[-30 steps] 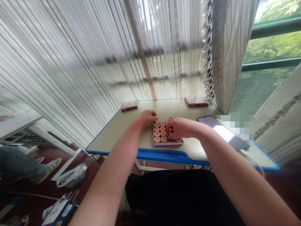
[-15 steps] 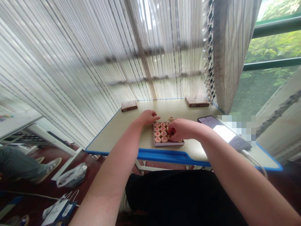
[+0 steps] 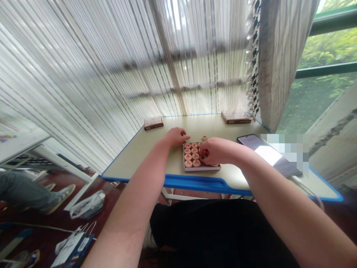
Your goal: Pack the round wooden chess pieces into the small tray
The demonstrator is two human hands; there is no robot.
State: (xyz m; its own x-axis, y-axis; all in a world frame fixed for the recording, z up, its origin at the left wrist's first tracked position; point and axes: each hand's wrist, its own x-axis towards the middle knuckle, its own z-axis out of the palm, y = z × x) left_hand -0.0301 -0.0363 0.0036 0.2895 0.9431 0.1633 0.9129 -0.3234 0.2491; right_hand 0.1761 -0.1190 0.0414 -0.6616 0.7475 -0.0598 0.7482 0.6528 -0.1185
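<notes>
A shallow box [image 3: 201, 169] on the table holds rows of round wooden xiangqi pieces [image 3: 196, 163] with red characters. My right hand [image 3: 216, 150] is over the box's right side, fingers pinched on a xiangqi piece [image 3: 205, 153] that they partly cover. It hides most of the right-hand columns. My left hand [image 3: 176, 136] rests by the box's far left corner, thumb and fingers apart. A small pale thing shows under its thumb, too hidden to name. One loose xiangqi piece [image 3: 205, 138] lies on the table just beyond the box.
Two flat boxes lie along the back edge, one at the left [image 3: 153, 123] and one at the right [image 3: 236, 117]. To my right are a phone [image 3: 251, 141] and a cable [image 3: 309, 190]. String curtains [image 3: 125, 74] hang behind the blue-edged table [image 3: 134, 156].
My right fingers have lifted a piece out of the front row, and its place in the box now shows bare. My left hand has stayed beside the box. The view has shifted slightly.
</notes>
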